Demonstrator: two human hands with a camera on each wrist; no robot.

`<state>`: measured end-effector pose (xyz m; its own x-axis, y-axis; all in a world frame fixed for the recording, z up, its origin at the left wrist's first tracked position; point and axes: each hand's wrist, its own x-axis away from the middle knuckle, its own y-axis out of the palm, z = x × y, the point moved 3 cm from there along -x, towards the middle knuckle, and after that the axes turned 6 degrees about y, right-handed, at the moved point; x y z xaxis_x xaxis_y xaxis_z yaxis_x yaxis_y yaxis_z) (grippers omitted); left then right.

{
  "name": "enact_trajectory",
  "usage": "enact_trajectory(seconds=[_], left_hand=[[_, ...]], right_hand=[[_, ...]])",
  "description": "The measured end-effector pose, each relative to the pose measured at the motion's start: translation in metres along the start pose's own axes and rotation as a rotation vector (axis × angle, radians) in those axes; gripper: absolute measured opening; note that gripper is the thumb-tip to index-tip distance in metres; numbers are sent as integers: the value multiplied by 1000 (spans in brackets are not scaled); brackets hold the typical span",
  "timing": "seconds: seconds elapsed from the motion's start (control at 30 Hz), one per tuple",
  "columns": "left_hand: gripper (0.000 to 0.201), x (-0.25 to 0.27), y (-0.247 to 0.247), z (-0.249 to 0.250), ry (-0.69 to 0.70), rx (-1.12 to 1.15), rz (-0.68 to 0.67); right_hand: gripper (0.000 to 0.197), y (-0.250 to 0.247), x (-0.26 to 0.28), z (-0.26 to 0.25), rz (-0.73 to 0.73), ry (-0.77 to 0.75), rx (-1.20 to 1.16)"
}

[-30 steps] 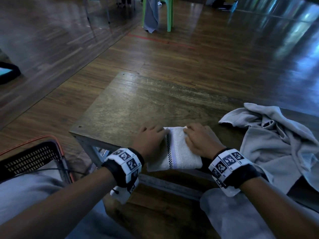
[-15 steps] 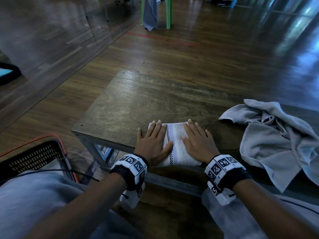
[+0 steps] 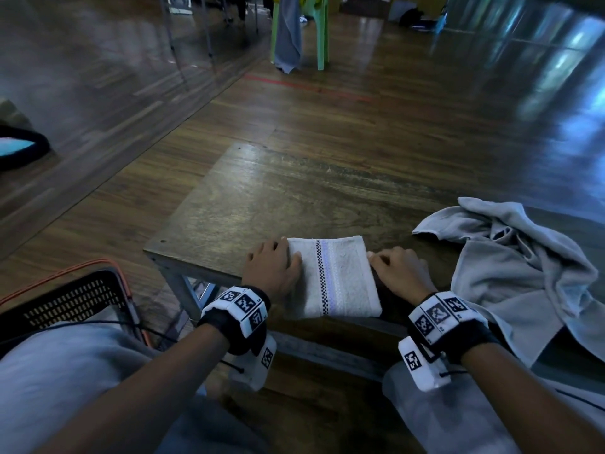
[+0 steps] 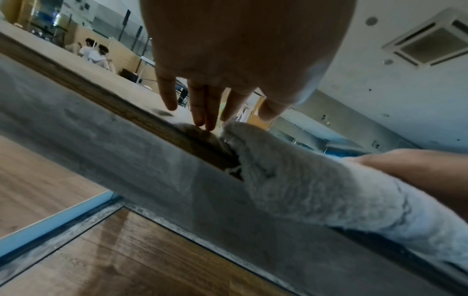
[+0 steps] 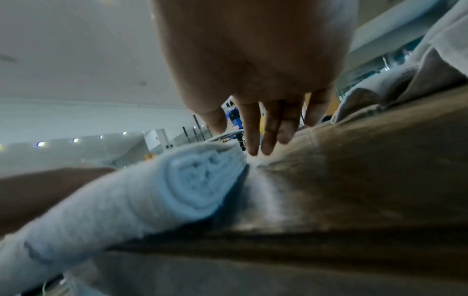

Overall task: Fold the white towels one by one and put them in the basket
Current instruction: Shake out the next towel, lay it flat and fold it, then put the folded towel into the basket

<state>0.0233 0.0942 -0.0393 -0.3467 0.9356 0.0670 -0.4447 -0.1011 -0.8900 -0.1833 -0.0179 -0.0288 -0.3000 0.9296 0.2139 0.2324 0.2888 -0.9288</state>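
A folded white towel (image 3: 334, 276) with a checkered stripe lies at the near edge of the wooden table (image 3: 278, 198). My left hand (image 3: 275, 263) sits at its left edge, with its fingers (image 4: 202, 112) straight and their tips on the table beside the towel (image 4: 316, 190). My right hand (image 3: 393, 267) flanks the right edge the same way, fingertips (image 5: 260, 140) down on the wood next to the towel's folded layers (image 5: 152, 190). Both thumbs hover at the towel's top. A heap of unfolded white towels (image 3: 517, 267) lies to the right. The black basket (image 3: 82, 280) stands on the floor at lower left.
The basket has an orange rim and sits beside my left knee, below table height. A green plastic chair (image 3: 322, 31) with a cloth hung on it stands far off on the wooden floor. A dark object (image 3: 19, 149) lies at the far left.
Both hands lay flat on top of the folded towel half a second ago. They have slid outward to its left and right edges. The towel has stayed in place.
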Motion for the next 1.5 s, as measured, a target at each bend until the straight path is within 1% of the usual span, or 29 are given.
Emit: enact_trajectory(seconds=[0.1, 0.17, 0.23, 0.33, 0.4, 0.47, 0.53, 0.6, 0.67, 0.73, 0.87, 0.97, 1.03, 1.1, 1.17, 1.2, 1.27, 1.37, 1.5], left_hand=[[49, 1, 0, 1, -44, 94, -34], [47, 2, 0, 4, -89, 208, -75], [38, 4, -2, 9, -136, 296, -97], [30, 5, -9, 17, -164, 420, -68], [34, 3, -11, 19, -192, 528, -37], [43, 5, -12, 17, -231, 611, -14], [47, 9, -12, 16, -261, 679, 4], [47, 15, -14, 17, -281, 757, 23], [47, 25, -23, 19, -273, 820, 45], [48, 35, -40, 19, -243, 855, 81], [47, 60, -84, 19, -145, 891, 183], [40, 85, -121, 21, -65, 887, 293], [37, 108, -146, 21, -32, 869, 369], [35, 126, -167, 18, -12, 850, 404], [35, 146, -188, 11, 5, 863, 464], [34, 159, -199, 4, -4, 862, 506], [35, 175, -212, -5, -18, 873, 551], [38, 205, -228, -23, -33, 896, 623], [37, 240, -241, -46, -115, 909, 734]], right_hand=[[42, 5, 2, -2, -157, 64, -100], [42, 9, 2, -5, -190, 80, -211], [40, 11, 3, -10, -224, 107, -315], [36, 8, 4, -16, -249, 130, -401], [24, 6, 5, -18, -268, 153, -493], [14, 3, 9, -22, -286, 182, -608], [7, 0, 15, -25, -260, 190, -663], [23, -4, 20, -27, -218, 172, -670], [32, -14, 30, -32, -175, 125, -678], [34, -28, 44, -38, -148, 66, -717], [32, -60, 80, -57, -129, -80, -777], [27, -82, 109, -78, -105, -197, -804], [25, -95, 126, -94, -81, -272, -807], [24, -107, 139, -109, -59, -332, -797], [24, -117, 150, -129, -72, -403, -795], [23, -119, 155, -143, -89, -446, -800], [21, -122, 160, -162, -106, -498, -830], [21, -116, 172, -194, -176, -571, -880], [22, -104, 186, -232, -301, -665, -882]])
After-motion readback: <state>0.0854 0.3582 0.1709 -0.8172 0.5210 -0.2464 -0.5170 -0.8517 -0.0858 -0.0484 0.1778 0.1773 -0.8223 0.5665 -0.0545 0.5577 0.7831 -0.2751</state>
